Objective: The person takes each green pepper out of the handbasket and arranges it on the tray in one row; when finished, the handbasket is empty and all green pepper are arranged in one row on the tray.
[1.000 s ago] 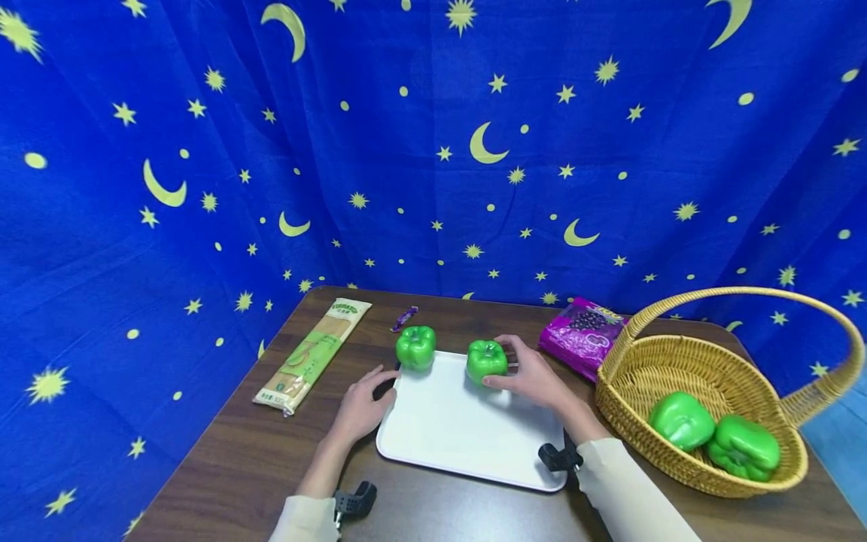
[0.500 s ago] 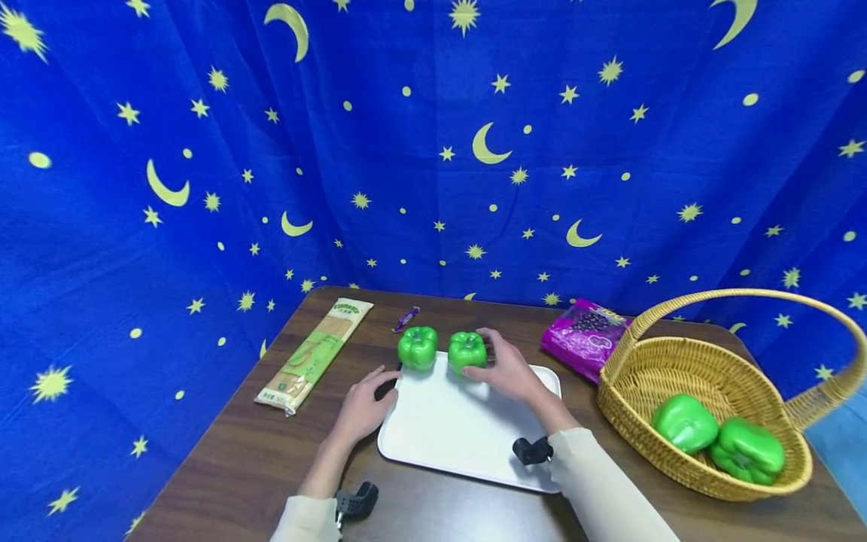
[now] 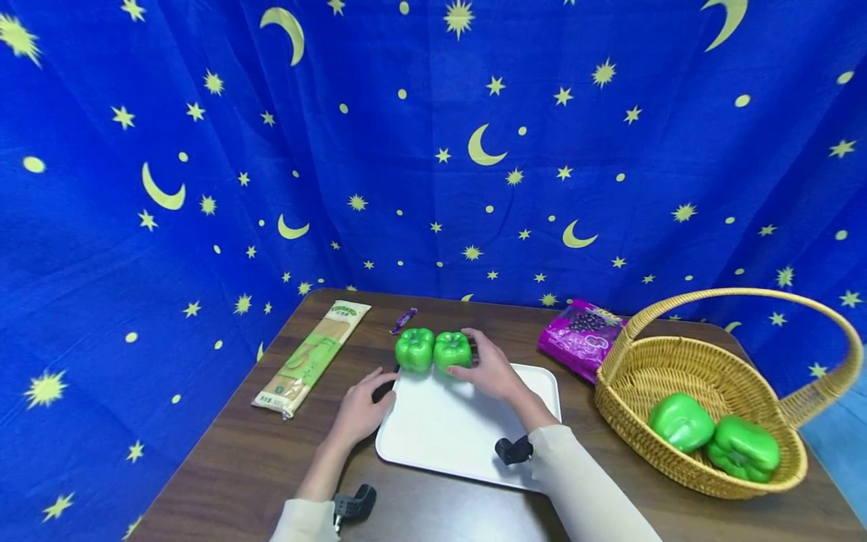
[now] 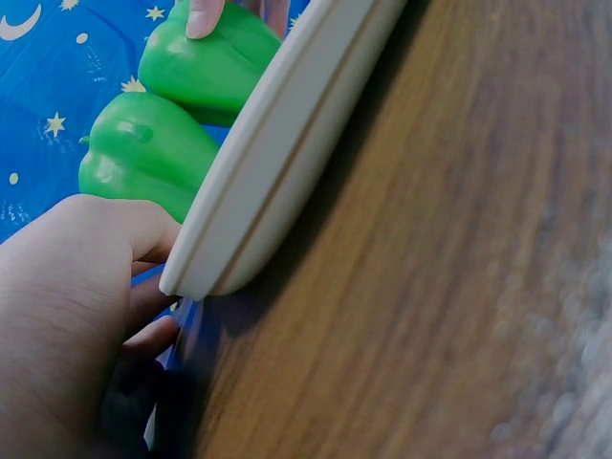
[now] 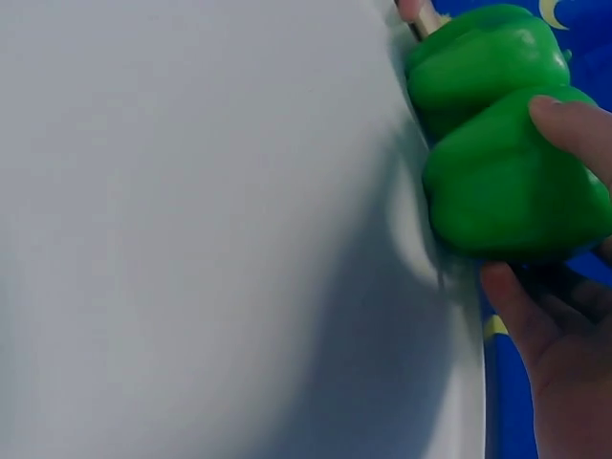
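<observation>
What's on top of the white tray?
On the tray, by its far edge: a left green pepper and a right green pepper, which the right hand holds. The peppers and right arm hide what's beneath them.

On the long, flat plastic packet of pale sticks [image 3: 314, 357], to the left of the left fingers [image 3: 376, 379], green capital letters [image 3: 348, 309] at the far end seem to finish in "MATO"; the smaller characters beneath are too blurred to read. A dark line of print at the packet's near end may include "500". Beyond and to the right of the right fingers [image 3: 482, 346], the shiny purple plastic bag [image 3: 581, 340] bears yellow lettering, illegible here. Markings on the small purple twisted wrapper [image 3: 404, 321], beyond the left fingers, are too tiny to read.
</observation>
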The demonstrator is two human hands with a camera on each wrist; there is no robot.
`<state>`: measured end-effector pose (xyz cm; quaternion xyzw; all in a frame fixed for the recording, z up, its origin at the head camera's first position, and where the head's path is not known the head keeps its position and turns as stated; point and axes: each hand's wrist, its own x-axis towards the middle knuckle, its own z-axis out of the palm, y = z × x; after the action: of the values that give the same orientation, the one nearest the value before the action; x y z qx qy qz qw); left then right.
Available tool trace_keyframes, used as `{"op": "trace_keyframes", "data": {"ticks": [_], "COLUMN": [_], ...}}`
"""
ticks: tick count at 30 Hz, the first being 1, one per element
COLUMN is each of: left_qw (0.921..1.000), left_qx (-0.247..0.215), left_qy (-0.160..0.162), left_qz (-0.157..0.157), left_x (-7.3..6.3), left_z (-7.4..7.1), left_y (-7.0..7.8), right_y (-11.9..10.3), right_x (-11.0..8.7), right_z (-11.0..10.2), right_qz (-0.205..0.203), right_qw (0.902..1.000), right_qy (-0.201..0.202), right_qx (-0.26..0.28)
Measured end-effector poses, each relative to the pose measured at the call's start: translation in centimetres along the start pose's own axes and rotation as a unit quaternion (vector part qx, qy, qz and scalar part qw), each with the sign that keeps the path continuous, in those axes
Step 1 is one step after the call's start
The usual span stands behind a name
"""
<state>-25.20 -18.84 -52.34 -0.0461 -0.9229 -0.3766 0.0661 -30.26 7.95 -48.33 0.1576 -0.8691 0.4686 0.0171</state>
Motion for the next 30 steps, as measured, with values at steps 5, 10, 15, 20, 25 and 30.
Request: {"op": "trace_keyframes", "data": {"ticks": [5,10,15,20,25,30], "left_qw": [0.9999,0.9996,0.9996,0.9995,0.9994,0.9994], "left_qx": [0.001,0.001,-0.002,0.000,0.003,0.003], "left_qy": [-0.005,-0.012,-0.012,-0.016,-0.017,-0.016], "left_qz": [-0.012,-0.024,-0.026,-0.027,-0.031,-0.032], "left_x": [-0.1,-0.1,0.0,0.1,0.1,0.0], "left_z": [0.2,0.3,0.3,0.4,0.2,0.0], "left_y": [-0.1,0.0,0.1,0.0,0.2,0.4], "right_y": [0.1,0.1,-0.4,-0.8,-1.1,-1.3], "right_x": [-0.3,-0.7,-1.1,-1.9,-3.0,-4.1], "right_z": [0.3,0.2,-1.0,-3.2,-5.7,-7.7], "right_qz": [0.004,0.013,0.007,-0.002,-0.025,-0.050], "right_qw": [1.0000,0.9998,0.9997,0.9998,0.9993,0.9983], "right_qy": [0.006,0.010,0.016,0.018,0.018,0.012], "right_qx": [0.000,0.011,0.017,0.013,-0.020,-0.026]}}
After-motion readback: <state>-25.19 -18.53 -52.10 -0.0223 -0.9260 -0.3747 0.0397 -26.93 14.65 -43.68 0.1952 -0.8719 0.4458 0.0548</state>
